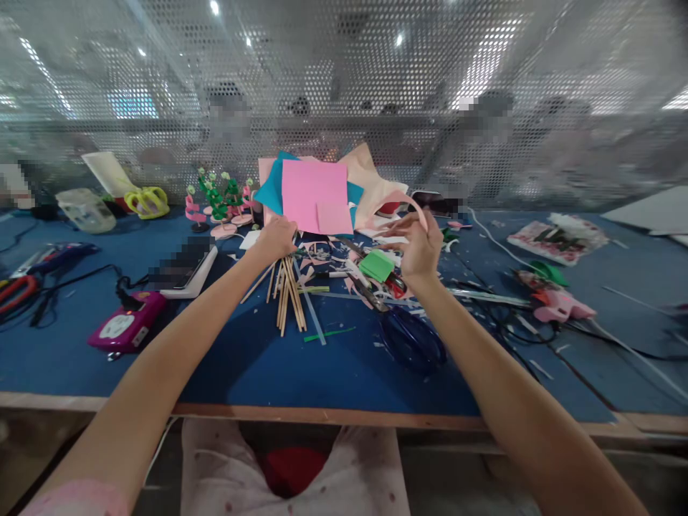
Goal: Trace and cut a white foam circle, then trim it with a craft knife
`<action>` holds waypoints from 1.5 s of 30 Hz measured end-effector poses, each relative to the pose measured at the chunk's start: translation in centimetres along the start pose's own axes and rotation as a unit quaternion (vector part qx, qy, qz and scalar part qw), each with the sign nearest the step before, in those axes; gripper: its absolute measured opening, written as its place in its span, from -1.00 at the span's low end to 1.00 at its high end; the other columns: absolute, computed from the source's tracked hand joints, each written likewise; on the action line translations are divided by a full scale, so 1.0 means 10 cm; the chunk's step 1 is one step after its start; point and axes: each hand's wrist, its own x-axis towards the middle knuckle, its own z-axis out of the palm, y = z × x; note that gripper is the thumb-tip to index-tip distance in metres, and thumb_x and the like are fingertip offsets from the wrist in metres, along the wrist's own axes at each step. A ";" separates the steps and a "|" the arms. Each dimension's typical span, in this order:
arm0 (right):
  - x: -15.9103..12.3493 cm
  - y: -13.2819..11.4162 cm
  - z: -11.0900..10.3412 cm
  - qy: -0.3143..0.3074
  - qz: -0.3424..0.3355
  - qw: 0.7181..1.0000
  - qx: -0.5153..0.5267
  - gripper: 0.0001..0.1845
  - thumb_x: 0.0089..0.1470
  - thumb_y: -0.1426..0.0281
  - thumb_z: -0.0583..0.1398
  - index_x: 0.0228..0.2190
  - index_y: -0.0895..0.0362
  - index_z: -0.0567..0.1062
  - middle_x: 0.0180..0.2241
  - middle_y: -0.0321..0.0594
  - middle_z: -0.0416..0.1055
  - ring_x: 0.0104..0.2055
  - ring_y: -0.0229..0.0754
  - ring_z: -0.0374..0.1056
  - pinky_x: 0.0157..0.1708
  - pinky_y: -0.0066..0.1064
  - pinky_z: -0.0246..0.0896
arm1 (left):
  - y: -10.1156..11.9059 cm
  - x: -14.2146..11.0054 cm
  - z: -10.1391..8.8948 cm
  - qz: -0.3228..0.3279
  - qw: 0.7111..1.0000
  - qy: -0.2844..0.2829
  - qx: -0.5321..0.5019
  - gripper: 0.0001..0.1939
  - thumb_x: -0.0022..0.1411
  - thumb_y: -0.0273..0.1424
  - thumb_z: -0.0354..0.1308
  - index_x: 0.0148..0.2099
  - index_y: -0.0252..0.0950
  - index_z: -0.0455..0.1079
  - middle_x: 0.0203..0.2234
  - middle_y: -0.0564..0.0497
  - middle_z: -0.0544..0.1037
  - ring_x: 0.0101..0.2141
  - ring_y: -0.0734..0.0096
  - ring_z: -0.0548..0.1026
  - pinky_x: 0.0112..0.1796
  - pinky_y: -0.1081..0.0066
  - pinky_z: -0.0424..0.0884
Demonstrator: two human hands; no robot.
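My right hand (420, 247) is raised over the middle of the table, with a pale pink curved strip (403, 198) pinched at its thumb side and the other fingers spread leftward. Just above a fan of thin wooden sticks (290, 297), my left hand (276, 238) is closed, its fingertips mostly hidden. It is beside the lower left corner of a bright pink sheet (314, 188). Blue sheets (271, 188) and a cream sheet (370, 179) lie under the pink one. Between the hands are a green paper piece (377, 265) and many scraps. Dark-blue-handled scissors (411, 338) lie below my right hand.
Small green and pink craft plants (218, 201) stand at the back left, near a yellow crown-shaped object (146, 203). A phone (183, 265) and a magenta device (129, 322) lie left. A pink glue gun (562, 304) and cables are right. A perforated screen (322, 86) closes the back.
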 end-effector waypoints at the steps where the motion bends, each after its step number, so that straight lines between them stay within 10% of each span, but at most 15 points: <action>1: 0.06 0.04 -0.04 0.018 0.009 0.999 -0.037 -0.83 0.03 0.28 -0.05 -0.48 0.06 0.25 -0.49 -0.27 0.35 -0.45 -0.22 0.37 -0.53 -0.39 0.27 | 0.04 -0.01 0.01 0.007 1.000 0.005 0.006 -0.65 -0.07 -0.52 0.21 -0.15 -0.40 0.42 -0.13 -0.23 0.43 -0.01 -0.02 0.33 -0.01 0.13 0.26; 9: 0.08 0.13 -0.14 -0.191 -0.019 0.883 -0.428 -0.72 -0.03 0.46 -0.09 -0.49 0.13 0.40 -0.37 -0.09 0.47 -0.25 -0.10 0.33 -0.19 -0.28 0.16 | 0.28 -0.05 0.35 0.091 0.988 -0.111 -0.055 -0.30 0.08 -0.31 0.13 0.20 -0.51 0.04 0.12 -0.38 0.21 0.14 0.00 0.21 0.08 0.16 0.21; 16: -0.08 -0.01 -0.05 -0.173 -0.071 0.781 -0.596 -0.72 0.06 0.39 -0.03 -0.35 0.15 0.47 -0.28 0.06 0.43 -0.16 0.11 0.22 -0.23 -0.12 0.12 | 0.23 -0.07 0.54 0.146 0.976 -0.142 -0.071 -0.43 0.24 -0.34 -0.03 0.25 -0.42 0.05 0.19 -0.30 0.21 0.17 0.09 0.22 0.11 0.20 0.18; 27: -0.08 0.00 -0.05 -0.140 -0.227 0.860 -0.435 -0.71 0.06 0.40 -0.09 -0.33 0.11 0.41 -0.31 -0.07 0.39 -0.18 -0.01 0.22 -0.07 -0.12 0.06 | 0.25 -0.04 0.70 0.150 0.976 -0.113 -0.108 -0.35 -0.01 -0.71 0.00 0.17 -0.34 0.24 0.00 -0.23 0.47 -0.01 0.12 0.43 0.03 0.22 0.25; 34: -0.05 0.00 0.05 -0.066 0.004 0.990 -0.127 -0.78 -0.04 0.35 -0.05 -0.49 0.10 0.36 -0.41 -0.17 0.45 -0.33 -0.14 0.37 -0.26 -0.25 0.24 | 0.24 0.00 0.52 0.088 0.965 -0.052 -0.240 -0.50 0.04 -0.72 -0.05 0.06 -0.44 0.30 -0.21 -0.23 0.57 -0.15 0.23 0.53 -0.19 0.34 0.42; 38: -0.04 0.07 0.08 -0.080 0.080 0.993 -0.037 -0.79 -0.04 0.28 0.04 -0.44 0.09 0.41 -0.40 -0.24 0.47 -0.29 -0.19 0.39 -0.29 -0.33 0.27 | 0.26 0.05 0.33 0.051 0.942 -0.013 -0.332 -0.56 0.13 -0.65 0.00 0.10 -0.49 0.19 -0.17 -0.30 0.55 -0.15 0.27 0.55 -0.29 0.42 0.46; 45: -0.14 0.06 0.16 -0.185 0.116 0.976 0.022 -0.64 -0.11 0.28 0.20 -0.19 0.02 0.38 -0.12 -0.22 0.42 -0.01 -0.15 0.32 -0.04 -0.24 0.24 | 0.43 0.07 0.02 -0.032 0.821 -0.005 -0.570 -0.64 0.08 -0.63 0.16 -0.04 -0.40 0.31 -0.18 -0.16 0.57 -0.26 0.39 0.56 -0.32 0.44 0.46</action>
